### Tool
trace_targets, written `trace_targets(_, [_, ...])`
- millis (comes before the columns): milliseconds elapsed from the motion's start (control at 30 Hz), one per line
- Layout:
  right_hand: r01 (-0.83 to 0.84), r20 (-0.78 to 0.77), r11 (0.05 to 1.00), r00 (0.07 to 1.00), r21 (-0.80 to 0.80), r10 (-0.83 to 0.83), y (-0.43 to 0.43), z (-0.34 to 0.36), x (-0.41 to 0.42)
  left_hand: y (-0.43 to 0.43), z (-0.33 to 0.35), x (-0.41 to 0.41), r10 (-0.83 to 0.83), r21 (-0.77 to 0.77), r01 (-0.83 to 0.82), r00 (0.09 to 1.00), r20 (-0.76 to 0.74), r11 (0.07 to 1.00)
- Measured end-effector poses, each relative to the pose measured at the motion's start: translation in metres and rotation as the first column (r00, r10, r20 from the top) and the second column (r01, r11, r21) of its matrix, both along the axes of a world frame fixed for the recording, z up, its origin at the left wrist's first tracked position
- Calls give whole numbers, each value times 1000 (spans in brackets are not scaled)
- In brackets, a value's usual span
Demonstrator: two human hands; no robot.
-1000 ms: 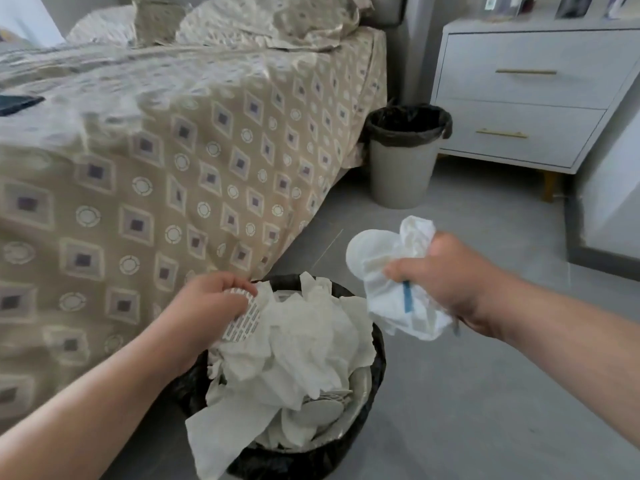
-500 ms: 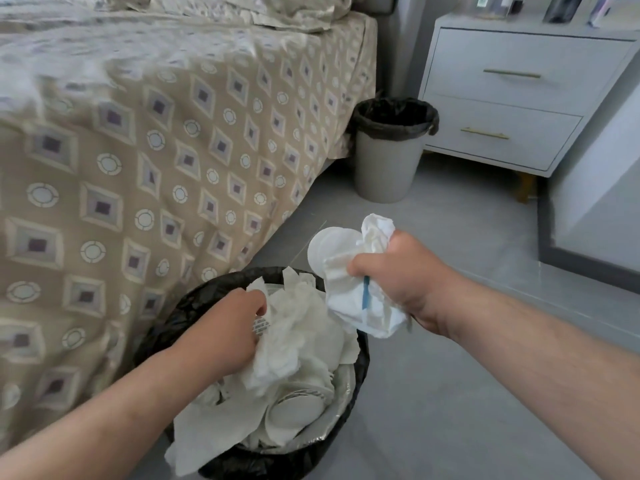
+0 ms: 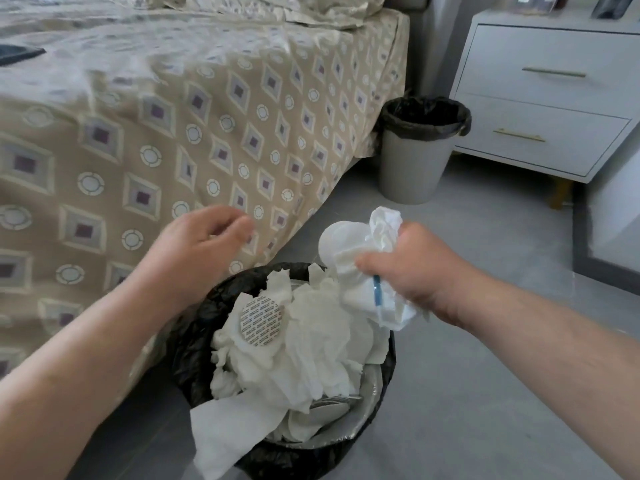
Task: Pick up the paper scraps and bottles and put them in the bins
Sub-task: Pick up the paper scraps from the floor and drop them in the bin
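Observation:
A black-lined bin (image 3: pixel 194 344) stands on the floor right below me, heaped with crumpled white paper scraps (image 3: pixel 311 344) and a round printed seal (image 3: pixel 262 321) on top. My right hand (image 3: pixel 415 275) hovers over the bin's far right rim, shut on a bundle of white paper scraps (image 3: pixel 360 268) with a blue stripe. My left hand (image 3: pixel 201 244) is raised above the bin's left side, in front of the bedspread, its fingers loosely apart with nothing in them. A second bin (image 3: pixel 412 161) with a black liner stands farther back by the bed corner.
The bed (image 3: pixel 173 126) with a patterned beige cover fills the left side, close to the near bin. A white nightstand (image 3: pixel 547 98) with two drawers stands at the back right. Grey floor (image 3: pixel 485 393) lies to the right of the near bin.
My left hand has let go of the paper and the round seal in the near bin and lifted up and left. My right hand still holds its bundle over the rim.

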State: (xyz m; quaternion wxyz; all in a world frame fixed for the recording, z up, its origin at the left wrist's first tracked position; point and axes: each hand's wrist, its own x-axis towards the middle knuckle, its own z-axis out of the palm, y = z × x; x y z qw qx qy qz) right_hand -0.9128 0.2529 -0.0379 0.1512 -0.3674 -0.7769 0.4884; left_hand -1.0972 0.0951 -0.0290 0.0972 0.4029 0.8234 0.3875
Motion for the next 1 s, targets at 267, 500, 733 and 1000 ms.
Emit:
trace_targets(267, [-338,249,930,922,145,296,-44,-37,-47,-2,-8,-14,44,339,-163,941,334,927])
trace_targets(500, [-494,543,860,761,129,356,-59,-76,-57,2,-12,-14,43,349,-180,929,368,920])
trace_targets(733, [-453,515,853,812,261,273,-69,-53,-47,2,-19,-12,-81,250,-14,927,365,968])
trace_targets(1000, [-207,358,910,931,359,70,-45,-30,18,-25,-8,-5,-232,-127,253,959,160,959])
